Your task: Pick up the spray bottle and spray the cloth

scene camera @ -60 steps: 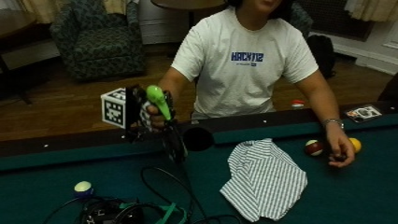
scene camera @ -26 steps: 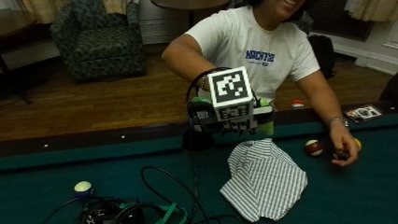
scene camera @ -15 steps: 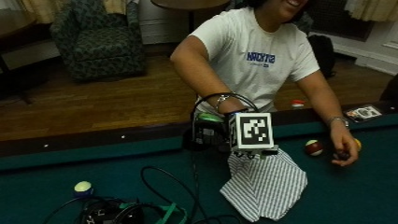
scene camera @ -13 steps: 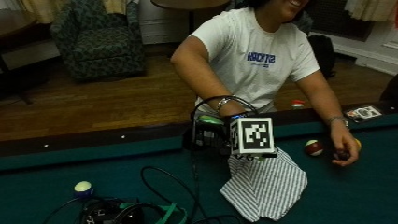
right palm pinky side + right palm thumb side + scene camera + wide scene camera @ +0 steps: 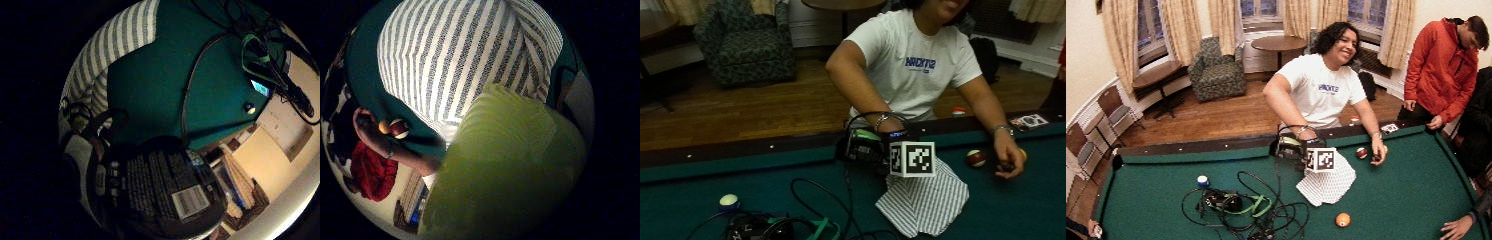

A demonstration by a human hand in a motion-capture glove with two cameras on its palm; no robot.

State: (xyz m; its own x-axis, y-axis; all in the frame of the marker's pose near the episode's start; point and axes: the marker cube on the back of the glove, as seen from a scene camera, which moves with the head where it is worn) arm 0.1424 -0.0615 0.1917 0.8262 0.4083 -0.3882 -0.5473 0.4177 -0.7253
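In the outside view my gloved right hand [image 5: 865,148] grips the spray bottle [image 5: 867,134], whose green head shows above the fingers. The hand is low over the felt, at the far-left corner of the striped cloth [image 5: 926,200]. The cloth lies flat on the pool table [image 5: 1013,210]. In the thumb side palm view the bottle's green head [image 5: 510,170] fills much of the picture, with the striped cloth [image 5: 465,60] just beyond it. The little finger side palm view shows the bottle's dark labelled body [image 5: 165,195] close to the palm, and the cloth [image 5: 115,40] on the felt.
The person's bare hand [image 5: 1007,162] rests on the felt beside a red-and-white ball [image 5: 976,158]. A tangle of cables and green straps [image 5: 780,227] lies near the front left, with a pale ball [image 5: 728,201] beside it. An orange ball [image 5: 1343,219] sits near the front.
My hand has come down from a raised spot at the left and moved right with the bottle, to the cloth's far edge. Over the last half second it has barely moved.
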